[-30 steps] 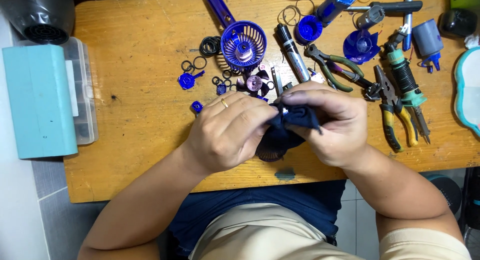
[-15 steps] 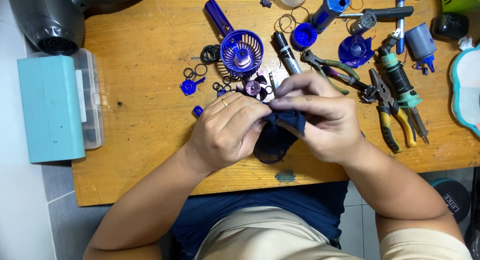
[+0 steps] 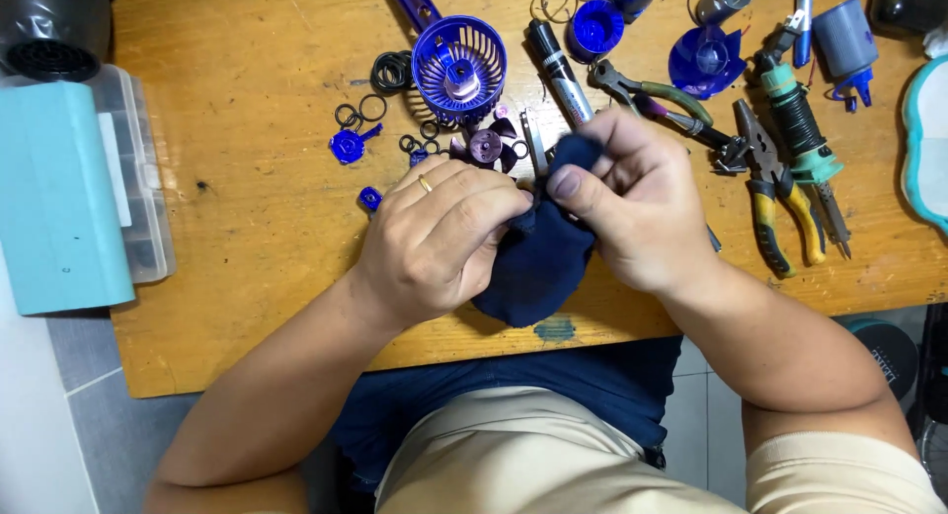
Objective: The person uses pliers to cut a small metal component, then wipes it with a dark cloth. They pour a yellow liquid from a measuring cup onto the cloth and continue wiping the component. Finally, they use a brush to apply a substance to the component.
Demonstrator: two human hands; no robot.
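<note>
I am looking down at my two hands over a wooden workbench. Both hands meet at the near edge of the bench and hold one dark navy cloth between them. My left hand is curled closed around the cloth's left side, its fingers folded over the fabric, a gold ring on one finger. My right hand pinches the upper part of the cloth, thumb pressed on the front and fingers wrapped behind, so a fold of fabric rises above my fingertips. The rest of the cloth hangs down between my palms and over the bench edge. I cannot tell whether anything is wrapped inside it.

Just beyond my hands lies a small purple fan blade, and behind that a blue round fan grille. Black rubber rings lie to the left of the grille. To the right of my right hand are yellow-handled pliers. Far left, a pale teal box sits on a clear plastic case.
</note>
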